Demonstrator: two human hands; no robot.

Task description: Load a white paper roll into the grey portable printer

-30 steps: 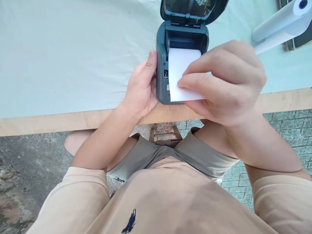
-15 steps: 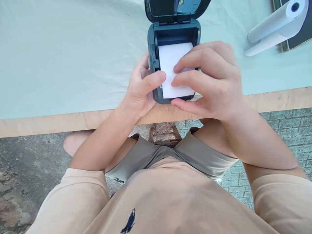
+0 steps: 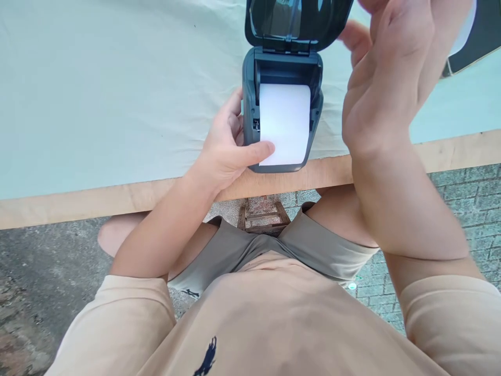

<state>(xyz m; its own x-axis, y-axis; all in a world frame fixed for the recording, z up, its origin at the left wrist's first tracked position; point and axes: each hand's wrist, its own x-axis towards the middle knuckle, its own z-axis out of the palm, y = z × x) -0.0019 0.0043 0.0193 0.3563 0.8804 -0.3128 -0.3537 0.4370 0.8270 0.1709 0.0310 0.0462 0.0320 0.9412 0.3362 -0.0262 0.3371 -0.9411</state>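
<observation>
My left hand (image 3: 230, 141) is closed round the left side of a small dark portable printer (image 3: 315, 112), held above the table's front edge. Its thumb presses on a roll of white paper (image 3: 285, 117) seated in the printer's compartment, with the loose end reaching the front rim. The dark see-through lid (image 3: 289, 23) stands raised on its hinge, its top cut off by the picture edge. At the lid's right edge is my right hand (image 3: 391, 73), raised with its thumb apart from the fingers. Most of those fingertips are out of view, and firm contact with the lid is unclear.
A pale green cloth (image 3: 117, 94) covers the table, which has a bare wooden front edge (image 3: 156, 194). Behind my right hand, a white roll (image 3: 465, 31) shows in part beside a dark flat object (image 3: 483, 39). A wooden stool (image 3: 264, 222) stands under the table.
My right hand has left the paper and moved up and right to the lid's edge. The printer has shifted slightly down and right, with my left hand still on it.
</observation>
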